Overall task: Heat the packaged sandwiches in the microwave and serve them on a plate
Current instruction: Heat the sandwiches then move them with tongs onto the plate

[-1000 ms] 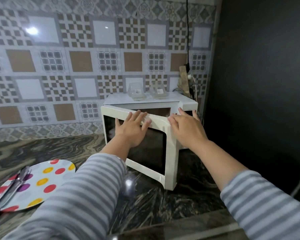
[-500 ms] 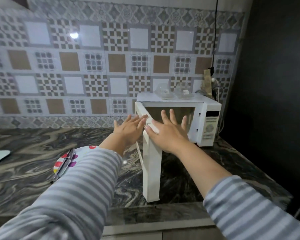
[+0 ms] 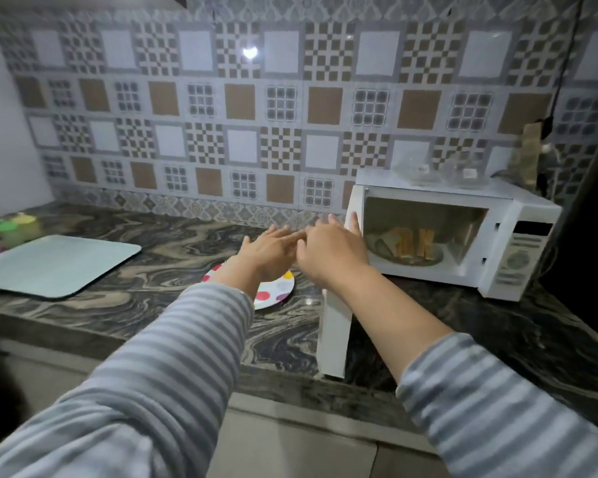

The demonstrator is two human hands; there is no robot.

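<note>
A white microwave (image 3: 518,232) stands on the counter at the right, its door (image 3: 335,336) swung fully open toward me. Inside, sandwich halves (image 3: 411,244) lie on the glass turntable. My right hand (image 3: 332,251) rests flat against the door's upper edge, fingers spread. My left hand (image 3: 270,250) is just left of it, fingers apart and holding nothing, above a white plate with coloured dots (image 3: 277,291). Two clear plastic sandwich packages (image 3: 439,172) sit on top of the microwave.
A pale green cutting board (image 3: 52,265) lies on the marbled counter (image 3: 173,243) at left, with coloured plastic items (image 3: 11,231) behind it. A black cable and plug (image 3: 546,132) hang behind the microwave. A dark wall stands at far right.
The microwave door has swung from half closed to wide open, showing the sandwiches inside. Both hands moved left with the door, and my view shifted left.
</note>
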